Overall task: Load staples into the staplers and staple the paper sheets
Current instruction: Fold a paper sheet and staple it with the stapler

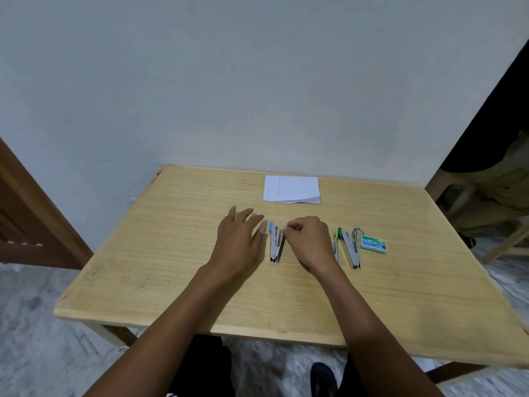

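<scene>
A small grey stapler with a blue end (274,243) lies lengthwise at the middle of the wooden table (171,253). My left hand (239,239) hovers just left of it, fingers straight and spread, slightly blurred. My right hand (310,240) is just right of it, fingertips pinching a small blue-tipped part beside the stapler's far end. A second stapler with a green end (347,246) lies open to the right. A green staple box (373,243) sits right of that. A stack of white paper sheets (292,189) lies near the table's far edge.
The table stands against a pale wall. A brown wooden frame (34,213) is at the left. At the right, a seated person's legs (498,196) and a wooden stool (458,190) are close to the table's corner. My knees show under the near edge.
</scene>
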